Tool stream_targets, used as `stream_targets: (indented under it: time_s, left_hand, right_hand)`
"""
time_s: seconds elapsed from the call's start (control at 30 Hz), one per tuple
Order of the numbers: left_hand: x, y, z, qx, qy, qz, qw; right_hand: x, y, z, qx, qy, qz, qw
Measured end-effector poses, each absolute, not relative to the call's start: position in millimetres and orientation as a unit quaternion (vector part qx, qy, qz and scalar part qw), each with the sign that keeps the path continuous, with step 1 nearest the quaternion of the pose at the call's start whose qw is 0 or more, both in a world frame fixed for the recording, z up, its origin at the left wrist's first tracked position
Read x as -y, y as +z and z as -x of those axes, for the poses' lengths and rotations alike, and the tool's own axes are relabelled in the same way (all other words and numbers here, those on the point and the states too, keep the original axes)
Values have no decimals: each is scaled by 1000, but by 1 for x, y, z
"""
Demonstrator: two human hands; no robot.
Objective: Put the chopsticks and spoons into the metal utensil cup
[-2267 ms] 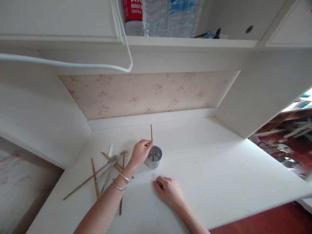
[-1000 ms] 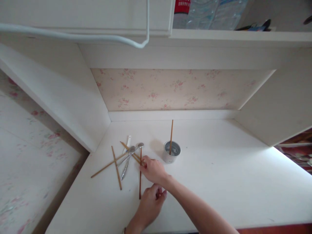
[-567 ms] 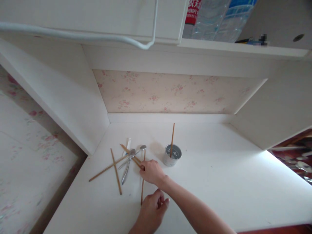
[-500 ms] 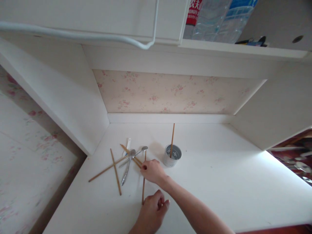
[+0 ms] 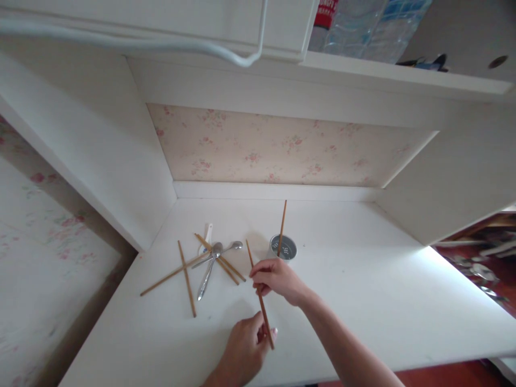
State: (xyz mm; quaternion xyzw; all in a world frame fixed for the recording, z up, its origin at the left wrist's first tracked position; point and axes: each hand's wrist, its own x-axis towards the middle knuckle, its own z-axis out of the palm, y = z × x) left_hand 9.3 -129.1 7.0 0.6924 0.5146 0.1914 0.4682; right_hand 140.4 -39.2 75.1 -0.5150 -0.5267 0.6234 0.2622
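Observation:
My right hand [image 5: 278, 280] is closed, pinching a wooden chopstick [image 5: 264, 312] near its middle. The chopstick slants, its upper end pointing away from me. Its lower end crosses the curled fingers of my left hand [image 5: 246, 346], which closes around that end; the exact contact is partly hidden. Beyond my right hand stands a grey metal holder [image 5: 291, 252] with a perforated bottom, and one chopstick [image 5: 282, 223] leans upright in it. To the left lie several more chopsticks [image 5: 187, 282], two metal spoons [image 5: 207, 277] crossing each other, and a white spoon [image 5: 208, 232].
The things rest on a white tabletop [image 5: 355, 301]. White side panels [image 5: 92, 134] close it in, with a floral back wall [image 5: 258, 148]. Overhead runs a white cable [image 5: 193, 47], and plastic bottles [image 5: 363, 27] stand on the upper shelf.
My right hand has moved right and lifted the chopstick away from the pile. The chopstick has turned, bringing its lower end across to my left hand's fingers. The view has shifted slightly.

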Motion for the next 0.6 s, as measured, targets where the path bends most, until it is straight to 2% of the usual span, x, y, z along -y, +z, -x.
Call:
stream_targets:
  time_s: [0.13,0.23,0.3,0.4,0.6]
  left_hand:
    - [129,4,-9,-500,204,-700,468]
    - [130,1,-10,-502,212,-706,453]
    - [130,0,-10,-506,211,-708,446]
    - [131,0,-11,-510,208,-707,444]
    - [130,-5,-12,-519,199,-702,445]
  right_hand:
    - [49,108,-164,517,575,493,399]
    - [38,129,-185,490,487,483,537]
    - [22,135,-198,473,431,497,586]
    - [-3,132,-215,454,390,535,596]
    - [-29,110,-224,439,385,565,583]
